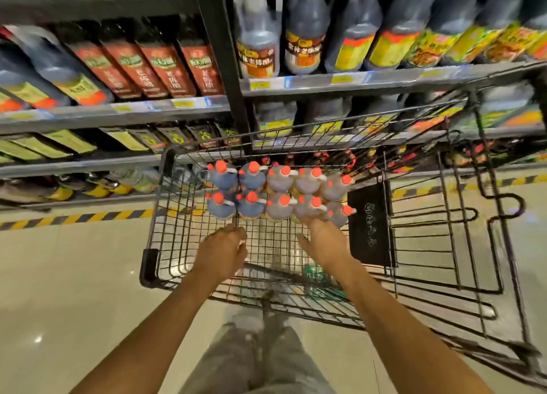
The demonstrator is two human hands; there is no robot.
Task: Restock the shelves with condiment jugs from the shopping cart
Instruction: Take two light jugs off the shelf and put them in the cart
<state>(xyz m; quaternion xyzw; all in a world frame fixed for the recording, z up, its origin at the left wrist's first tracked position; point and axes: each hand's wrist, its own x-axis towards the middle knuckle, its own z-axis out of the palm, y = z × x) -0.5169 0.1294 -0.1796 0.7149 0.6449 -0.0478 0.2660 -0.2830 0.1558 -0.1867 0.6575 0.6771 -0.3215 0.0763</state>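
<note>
Although blur smears most of the print, the shelves (384, 78) show dark bottles (165, 67) with red-brown labels and a green badge, a jug (258, 53) whose brown and orange label carries Chinese characters too soft to read, and further jugs (387, 47) labelled in yellow and orange; yellow price tags (259, 85) line the shelf edges, their figures unreadable. Below, the shopping cart (149, 264) holds ten orange-capped condiment jugs (281, 192) standing in two rows of five at its far end, four dark ones (236, 192) on the left and six paler ones (307, 183) on the right. A black panel (370, 224) on the cart bears small white round icons. Both bare arms reach down into the basket. The left hand (222, 251) hangs back-up just short of the near row, fingers loosely bent and holding nothing. The right hand (322, 239) stretches to the near paler jugs with thumb spread wide; its fingertips are against them, but I cannot tell whether they grip.
</note>
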